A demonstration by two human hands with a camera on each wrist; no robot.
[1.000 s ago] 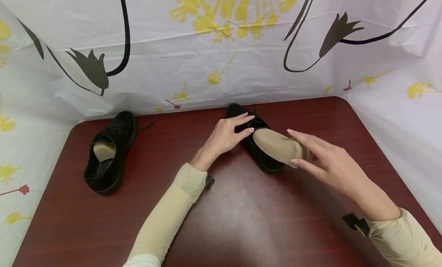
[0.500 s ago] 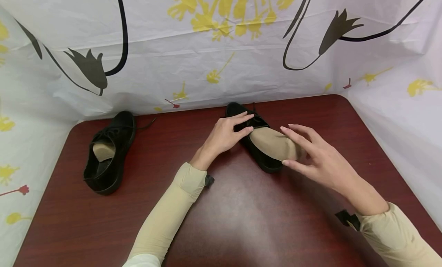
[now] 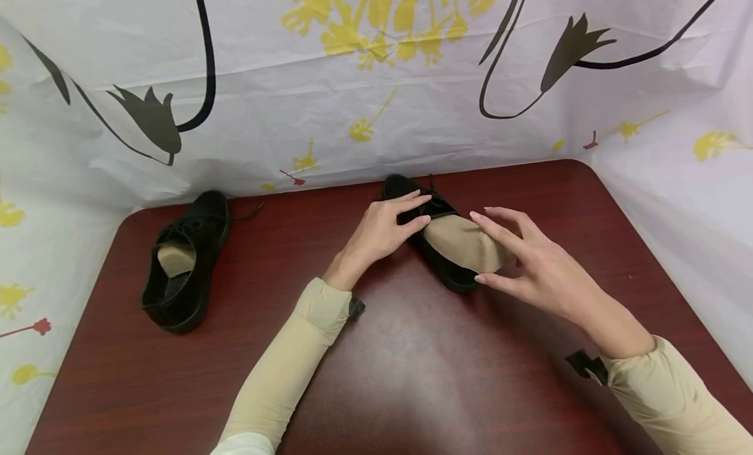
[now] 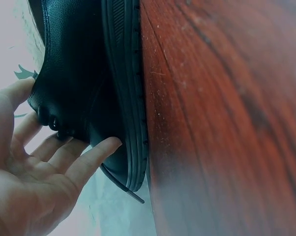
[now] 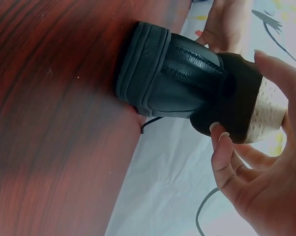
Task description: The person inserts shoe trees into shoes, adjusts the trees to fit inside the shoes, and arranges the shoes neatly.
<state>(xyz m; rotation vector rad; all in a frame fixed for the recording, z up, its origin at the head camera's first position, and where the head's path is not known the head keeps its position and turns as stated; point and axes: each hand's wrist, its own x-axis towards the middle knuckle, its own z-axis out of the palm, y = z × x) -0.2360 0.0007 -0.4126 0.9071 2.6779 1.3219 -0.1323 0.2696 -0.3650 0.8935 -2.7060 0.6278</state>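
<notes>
A black lace-up shoe (image 3: 432, 236) sits on its sole a little above the middle of the head view, toe pointing toward the backdrop. A tan insole (image 3: 465, 244) sticks out of its opening, the front end tucked under the laces and the heel end raised over the back of the shoe.

The left hand (image 3: 376, 236) rests on the left side of the shoe near the lacing; its fingers (image 4: 91, 160) are fairly straight and lie against the black upper, a released grip that steadies rather than clasps. The right hand (image 3: 538, 269) is at the raised heel end of the insole, thumb below and fingers spread above, and in the right wrist view its fingertips (image 5: 219, 135) touch the insole's edge beside the shoe's heel. Its grip is light: the fingers are only slightly bent and bracket the insole's end without clenching it.

The shoe stands on a dark red wooden desk (image 3: 412, 376). Well apart, at the left of the frame, a second black shoe (image 3: 185, 259) lies with a tan insole showing in its opening. A white sheet (image 3: 353, 82) printed with yellow flowers and black lines fills the upper part of the frame and both sides.
</notes>
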